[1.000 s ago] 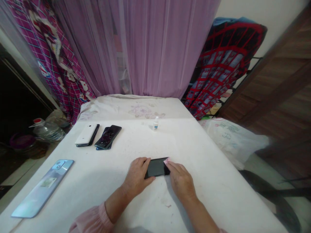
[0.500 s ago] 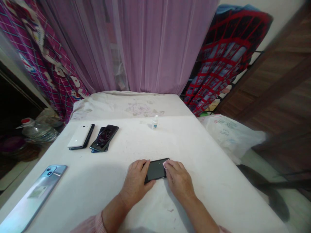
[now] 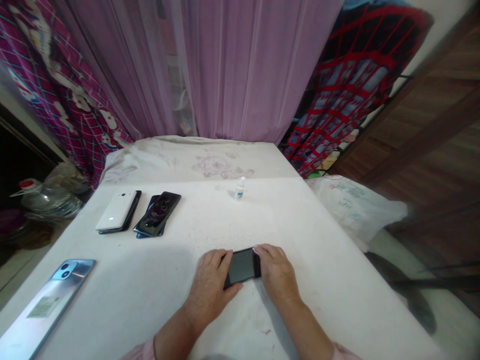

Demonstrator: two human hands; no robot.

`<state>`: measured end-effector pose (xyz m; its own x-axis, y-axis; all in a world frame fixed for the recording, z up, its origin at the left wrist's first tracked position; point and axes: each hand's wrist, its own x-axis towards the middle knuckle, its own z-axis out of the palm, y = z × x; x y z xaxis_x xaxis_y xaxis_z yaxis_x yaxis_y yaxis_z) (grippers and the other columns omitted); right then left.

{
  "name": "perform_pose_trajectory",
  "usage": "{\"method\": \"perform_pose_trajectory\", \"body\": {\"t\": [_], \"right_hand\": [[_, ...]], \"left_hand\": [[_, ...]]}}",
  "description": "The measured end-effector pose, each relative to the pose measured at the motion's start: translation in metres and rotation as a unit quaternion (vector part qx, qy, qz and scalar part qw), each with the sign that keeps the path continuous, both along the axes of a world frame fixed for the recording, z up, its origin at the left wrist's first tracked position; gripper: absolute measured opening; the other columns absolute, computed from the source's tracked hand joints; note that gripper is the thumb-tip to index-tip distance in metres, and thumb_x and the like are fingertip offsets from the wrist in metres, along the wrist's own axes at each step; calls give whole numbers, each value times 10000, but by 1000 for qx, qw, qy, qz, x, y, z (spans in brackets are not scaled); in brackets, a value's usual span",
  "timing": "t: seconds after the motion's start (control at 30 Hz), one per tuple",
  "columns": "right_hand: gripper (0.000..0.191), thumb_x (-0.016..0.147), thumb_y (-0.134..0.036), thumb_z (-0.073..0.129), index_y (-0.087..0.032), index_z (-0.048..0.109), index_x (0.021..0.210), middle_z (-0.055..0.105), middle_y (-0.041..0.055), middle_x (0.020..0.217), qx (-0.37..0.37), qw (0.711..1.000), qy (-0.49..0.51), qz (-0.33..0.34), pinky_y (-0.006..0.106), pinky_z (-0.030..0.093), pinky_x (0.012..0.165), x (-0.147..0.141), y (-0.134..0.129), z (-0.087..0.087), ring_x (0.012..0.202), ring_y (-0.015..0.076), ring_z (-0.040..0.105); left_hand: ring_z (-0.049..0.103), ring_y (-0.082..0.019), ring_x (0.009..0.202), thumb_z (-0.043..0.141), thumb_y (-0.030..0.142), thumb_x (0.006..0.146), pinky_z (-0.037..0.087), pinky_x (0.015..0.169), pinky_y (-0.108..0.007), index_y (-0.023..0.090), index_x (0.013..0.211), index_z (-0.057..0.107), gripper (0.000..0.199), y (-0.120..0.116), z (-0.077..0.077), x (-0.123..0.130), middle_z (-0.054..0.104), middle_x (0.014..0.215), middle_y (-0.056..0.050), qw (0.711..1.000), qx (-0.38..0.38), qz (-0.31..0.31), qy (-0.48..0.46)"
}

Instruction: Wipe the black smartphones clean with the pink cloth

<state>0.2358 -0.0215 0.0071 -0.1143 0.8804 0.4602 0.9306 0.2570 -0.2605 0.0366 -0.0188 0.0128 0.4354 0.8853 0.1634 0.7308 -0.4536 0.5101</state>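
A black phone (image 3: 242, 266) lies face up on the white-covered table, between my two hands. My left hand (image 3: 212, 280) grips its left end, thumb at the near edge and fingers over the far edge. At the phone's right end is my right hand (image 3: 278, 272), fingers closed on a small pale cloth, of which only a sliver shows by the far right corner. A small white bottle (image 3: 240, 190) stands upright beyond the phone.
At the left, a white phone (image 3: 118, 211) rests on a dark one, and a black phone (image 3: 159, 212) overlaps a blue one. A large silver-blue phone (image 3: 47, 307) lies nearer. A plastic bag (image 3: 352, 205) hangs past the table's right edge; curtains (image 3: 240, 70) border the back.
My right hand has shifted slightly along the phone's right end, and less of the cloth shows. The view has moved a little. My left hand keeps its grip.
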Motion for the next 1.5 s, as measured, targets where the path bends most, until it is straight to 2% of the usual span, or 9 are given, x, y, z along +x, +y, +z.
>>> {"method": "perform_pose_trajectory", "body": {"t": [0.13,0.23,0.47,0.73,0.97,1.07,1.23,1.33,1.5], "right_hand": [[348,825,-27,482,-207,686,1043,676,78,997,-6,1000,1,27,363,536,830,-16,-7,-3,904,221,590],[347,830,-31,486,-213,687,1047,676,68,1009,-11,999,5,48,354,535,842,-17,-8,-3,918,213,589],[361,821,-29,480,-217,706,1030,685,71,971,-14,1000,-3,-22,366,535,805,9,4,-1,881,221,595],[282,826,-35,538,-192,698,997,677,76,981,-6,998,-18,61,345,539,813,-26,-4,2,889,215,576],[373,818,4,459,-204,706,1006,676,65,963,-6,1000,-27,-13,362,537,797,9,5,1,863,217,570],[373,818,2,452,-197,710,999,672,64,956,-3,999,-37,-19,360,535,790,7,6,1,851,214,573],[287,832,-28,522,-175,706,996,676,71,957,-2,999,-25,35,333,533,804,-19,-1,4,873,205,578],[273,831,-37,552,-185,703,1003,683,65,967,-4,998,-16,55,322,528,822,-22,-2,5,888,198,583],[362,806,23,489,-203,715,977,693,66,961,-25,998,-40,-41,322,523,790,7,6,5,852,206,583]], "left_hand": [[505,-310,1107,676,380,777,394,974,-506,211,1291,502,569,0,-2,0,569,1194,-109,1000,6,5,-2],[504,-310,1104,686,367,767,394,972,-505,206,1282,508,568,0,-2,0,572,1189,-107,1000,6,5,-3],[510,-306,1095,683,332,737,389,968,-502,223,1280,508,581,0,2,-2,572,1185,-102,1000,1,-1,-12],[532,-307,1069,666,311,747,387,957,-512,207,1292,459,592,-1,-2,1,591,1144,-105,999,24,18,-21],[521,-326,1097,752,367,670,366,978,-528,186,1274,454,697,-3,-2,-5,589,1171,-120,999,20,4,-26],[513,-320,1102,751,327,659,369,981,-516,193,1214,503,622,-4,1,-9,589,1161,-108,1000,23,4,-20],[526,-305,1059,725,275,656,394,950,-496,204,1135,545,516,-5,5,-6,593,1110,-89,999,32,15,-22],[525,-301,1056,716,253,646,388,958,-506,200,1130,544,517,-6,5,-5,590,1107,-86,999,47,16,-22],[519,-305,1089,702,249,638,328,1024,-542,184,1139,533,533,-7,2,-4,585,1126,-93,996,85,21,-17]]}}
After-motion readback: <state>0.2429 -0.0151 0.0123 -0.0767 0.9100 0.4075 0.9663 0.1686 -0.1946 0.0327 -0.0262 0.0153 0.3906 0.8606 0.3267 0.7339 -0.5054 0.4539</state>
